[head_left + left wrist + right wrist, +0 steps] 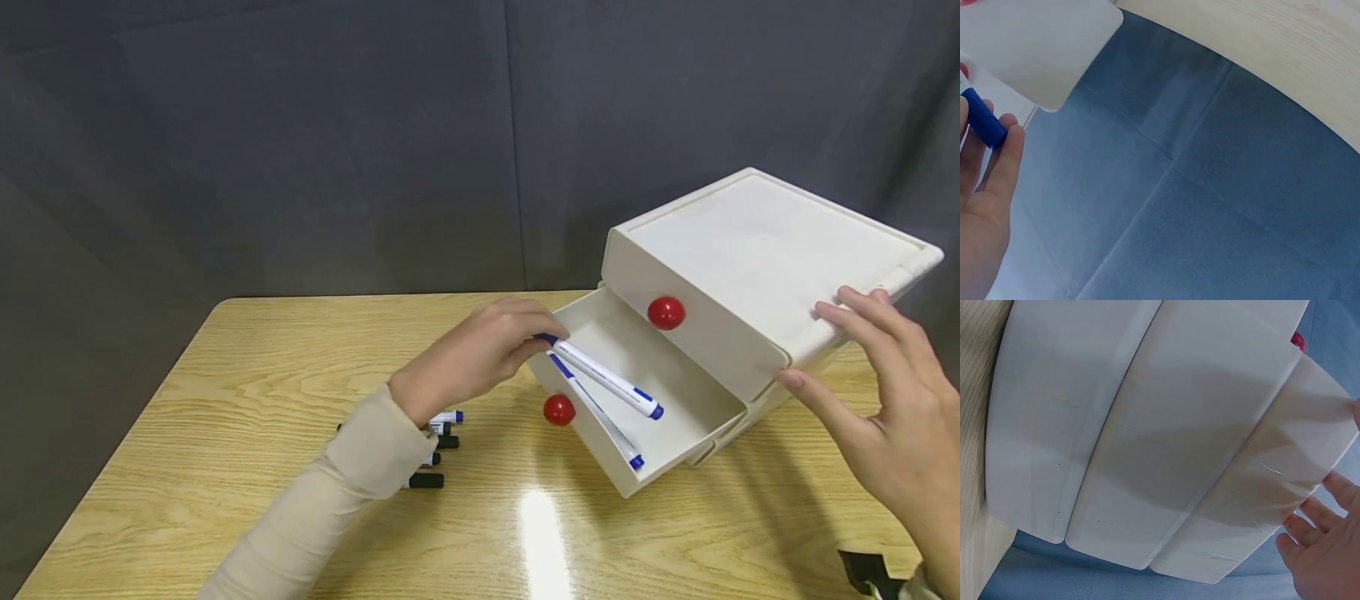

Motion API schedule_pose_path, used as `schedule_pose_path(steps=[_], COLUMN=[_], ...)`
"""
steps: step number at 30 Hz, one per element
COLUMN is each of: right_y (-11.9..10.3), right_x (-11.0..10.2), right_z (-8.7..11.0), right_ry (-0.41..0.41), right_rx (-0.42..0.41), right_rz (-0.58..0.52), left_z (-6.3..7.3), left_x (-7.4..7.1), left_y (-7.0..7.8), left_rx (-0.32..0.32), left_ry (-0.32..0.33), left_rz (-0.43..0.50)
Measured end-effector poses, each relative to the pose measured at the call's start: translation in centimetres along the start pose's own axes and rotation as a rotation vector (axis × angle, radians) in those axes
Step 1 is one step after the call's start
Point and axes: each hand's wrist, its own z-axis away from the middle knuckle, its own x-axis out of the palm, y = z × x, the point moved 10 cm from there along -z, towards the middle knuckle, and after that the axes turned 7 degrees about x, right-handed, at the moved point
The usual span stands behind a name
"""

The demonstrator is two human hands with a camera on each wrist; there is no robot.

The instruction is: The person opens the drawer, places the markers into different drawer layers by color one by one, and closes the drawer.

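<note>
A blue-capped marker (pixel 611 379) is pinched by one end in the fingers of the left hand (pixel 487 354), at the centre of the head view, and is held slanting over an open drawer (pixel 686 383). Inside that drawer, along its front wall, another blue marker (pixel 596 412) is seen lying. The drawer above (pixel 712 346) is shut, and a red knob (pixel 558 409) is fitted to the open one. The white cabinet (pixel 772 246), right of centre, is lightly touched at its edge by the right hand (pixel 892 400), its fingers spread and grasping nothing. More markers (pixel 426 481), partly hidden by the left sleeve (pixel 375 450), are grouped on the tabletop (pixel 262 375), lower centre-left. Markers are apparently being stored; the held one would next need to be lowered beside its neighbour and released.
</note>
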Motion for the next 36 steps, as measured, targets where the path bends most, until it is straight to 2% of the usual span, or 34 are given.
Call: schedule_pose_path(steps=[10, 19, 28, 36], right_y=[-0.3, 0.0, 0.1, 0.1], right_x=[-0.1, -0.1, 0.0, 0.0], right_z=[0.1, 0.0, 0.0, -0.1], right_ry=[0.001, -0.014, -0.026, -0.035], right_rx=[0.007, 0.025, 0.012, 0.021], right_rz=[-0.001, 0.014, 0.035, 0.032], left_z=[-1.0, -1.5, -2.5, -3.1], left_x=[1.5, 2.3, 3.4, 4.1], left_y=[0.6, 0.6, 0.9, 0.9], left_rx=[0.051, 0.021, 0.004, 0.033], left_ry=[-0.071, -0.13, -0.228, -0.267], left_rz=[-0.034, -0.044, -0.114, -0.143])
